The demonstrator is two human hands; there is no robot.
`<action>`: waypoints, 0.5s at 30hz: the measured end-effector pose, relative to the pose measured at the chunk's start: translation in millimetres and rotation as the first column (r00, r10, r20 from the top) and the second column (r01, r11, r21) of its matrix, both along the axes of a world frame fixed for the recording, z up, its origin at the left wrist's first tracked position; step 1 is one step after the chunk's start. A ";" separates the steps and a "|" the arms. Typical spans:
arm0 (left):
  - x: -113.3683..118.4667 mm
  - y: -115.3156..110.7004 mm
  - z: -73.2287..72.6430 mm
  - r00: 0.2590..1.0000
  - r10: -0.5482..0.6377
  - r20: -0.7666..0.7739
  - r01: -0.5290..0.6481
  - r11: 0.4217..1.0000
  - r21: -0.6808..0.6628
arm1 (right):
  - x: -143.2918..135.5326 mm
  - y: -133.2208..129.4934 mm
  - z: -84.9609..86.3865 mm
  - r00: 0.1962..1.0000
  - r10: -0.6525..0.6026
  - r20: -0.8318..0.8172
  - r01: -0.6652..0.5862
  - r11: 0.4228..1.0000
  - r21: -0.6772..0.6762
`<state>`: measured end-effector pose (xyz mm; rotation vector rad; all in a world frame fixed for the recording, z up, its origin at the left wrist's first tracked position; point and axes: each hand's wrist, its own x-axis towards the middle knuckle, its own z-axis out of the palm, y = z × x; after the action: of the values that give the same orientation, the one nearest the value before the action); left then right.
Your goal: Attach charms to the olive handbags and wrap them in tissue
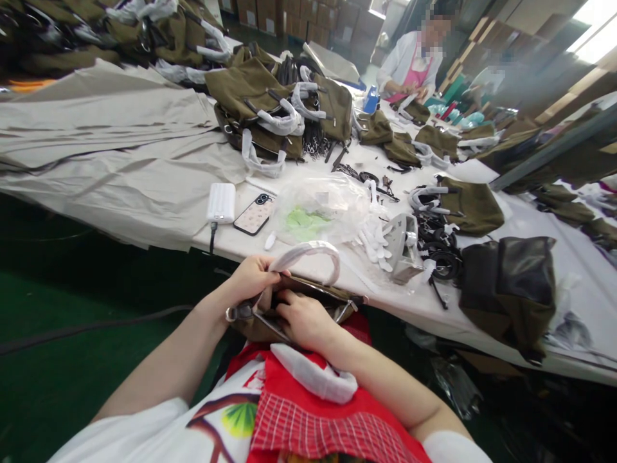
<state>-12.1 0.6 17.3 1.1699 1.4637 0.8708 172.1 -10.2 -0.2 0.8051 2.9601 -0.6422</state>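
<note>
An olive handbag (258,326) with an open zipped top rests in my lap against the table edge. One white-wrapped handle (313,251) arches up at its far side; the other wrapped handle (315,375) hangs over my red apron. My left hand (253,280) is closed on the bag's rim at the left end, near the base of the far handle. My right hand (306,318) reaches into the opening with bent fingers, their tips partly hidden inside, so what they touch cannot be made out.
On the table (200,239) lie a white power bank (222,203), a phone (254,213), a plastic bag (313,209) and a metal dispenser (402,247). Olive bags are piled behind; a dark bag (508,292) stands right. A person (414,64) works across the table.
</note>
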 end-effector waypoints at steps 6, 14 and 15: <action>-36.7 -24.1 18.7 0.979 0.202 -0.039 -0.203 0.979 -0.020 | -11.3 -3.4 16.3 0.984 0.151 -0.092 -0.154 0.987 -0.036; -53.7 -38.0 -10.5 0.951 0.294 -0.100 -0.298 0.954 -0.027 | -25.1 -2.1 -3.7 0.989 0.128 -0.078 -0.131 0.991 -0.035; -51.9 -38.8 -8.8 0.957 0.269 -0.108 -0.272 0.962 -0.009 | -24.8 -2.4 -5.8 0.989 0.127 -0.081 -0.131 0.990 -0.047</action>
<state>-64.0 -38.2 8.5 1.0249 1.7455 0.9850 147.2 -12.6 -6.0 0.5920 3.0184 -0.7555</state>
